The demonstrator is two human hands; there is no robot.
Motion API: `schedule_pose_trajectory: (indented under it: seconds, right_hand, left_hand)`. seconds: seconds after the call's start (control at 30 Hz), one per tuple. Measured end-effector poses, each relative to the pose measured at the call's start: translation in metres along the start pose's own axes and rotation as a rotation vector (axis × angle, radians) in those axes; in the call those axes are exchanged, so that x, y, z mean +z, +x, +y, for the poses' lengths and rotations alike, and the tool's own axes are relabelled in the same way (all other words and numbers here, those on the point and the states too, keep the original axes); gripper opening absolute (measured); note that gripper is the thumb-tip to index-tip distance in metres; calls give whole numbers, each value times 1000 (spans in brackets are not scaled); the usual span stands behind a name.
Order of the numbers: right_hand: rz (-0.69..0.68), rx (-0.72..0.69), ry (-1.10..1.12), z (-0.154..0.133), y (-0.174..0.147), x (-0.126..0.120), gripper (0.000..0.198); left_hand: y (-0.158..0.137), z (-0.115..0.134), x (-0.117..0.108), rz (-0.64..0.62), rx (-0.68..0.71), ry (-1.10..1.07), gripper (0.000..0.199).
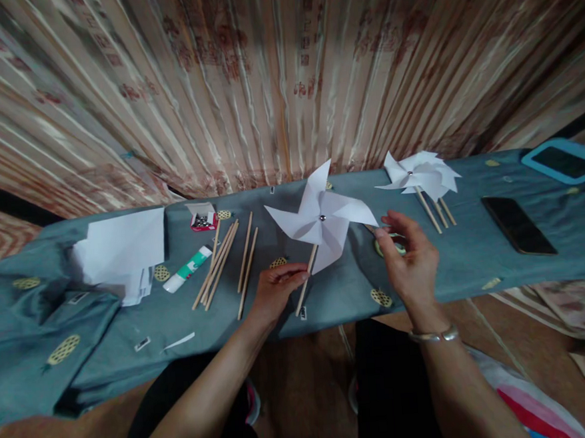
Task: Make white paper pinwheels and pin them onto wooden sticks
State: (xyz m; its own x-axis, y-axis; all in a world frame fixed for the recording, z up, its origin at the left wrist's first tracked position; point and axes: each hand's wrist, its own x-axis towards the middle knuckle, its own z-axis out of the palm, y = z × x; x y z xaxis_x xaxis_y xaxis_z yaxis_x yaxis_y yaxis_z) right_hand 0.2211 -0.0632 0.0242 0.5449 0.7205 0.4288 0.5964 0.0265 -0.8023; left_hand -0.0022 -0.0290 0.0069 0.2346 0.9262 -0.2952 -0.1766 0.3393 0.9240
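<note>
A white paper pinwheel (329, 213) on a wooden stick, with a round silver pin at its centre, is in the middle of the view. My left hand (277, 290) pinches its stick below the blades. To the right of the blades, my right hand (410, 254) has its fingers curved and apart, with nothing visible between them. Partly covered by that hand is a pale green loop (379, 247), which looks like a scissors handle; I cannot tell whether the hand touches it.
Left of the hands lie several wooden sticks (220, 267), a glue stick (188, 269), an open box of pins (203, 220) and white paper sheets (127, 247). Finished pinwheels (422, 173), a phone (518, 225) and a blue-framed device (566, 161) lie right. A curtain (283, 79) hangs behind.
</note>
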Motion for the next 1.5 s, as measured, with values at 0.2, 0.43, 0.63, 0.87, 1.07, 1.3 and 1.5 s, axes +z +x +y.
schedule_pose_trajectory:
  seconds: [0.2,0.43,0.63,0.87,1.07,1.3,1.5]
  right_hand:
    - [-25,-51,-80,2,2,2,36]
    - [-41,1,-61,0,-1,5,31]
    - [-100,72,43,-4,-4,7,26]
    - [-157,196,235,-6,-7,11,32]
    - [-174,320,364,-16,-15,16,39]
    - [-212,256,324,-22,-17,15,35]
    - [-13,255,385,-12,-8,12,45]
  left_hand:
    - [-1,0,0,-14,-27,22,18]
    - [-2,2,0,-19,-27,10,17]
    - [-2,0,-2,-32,-11,6,18]
    - [-3,4,0,0,-56,-50,28]
    - [-2,6,1,13,-53,-76,32]
    - [-1,4,-1,12,-25,-77,31]
    - [-1,2,-3,2,-4,-51,31]
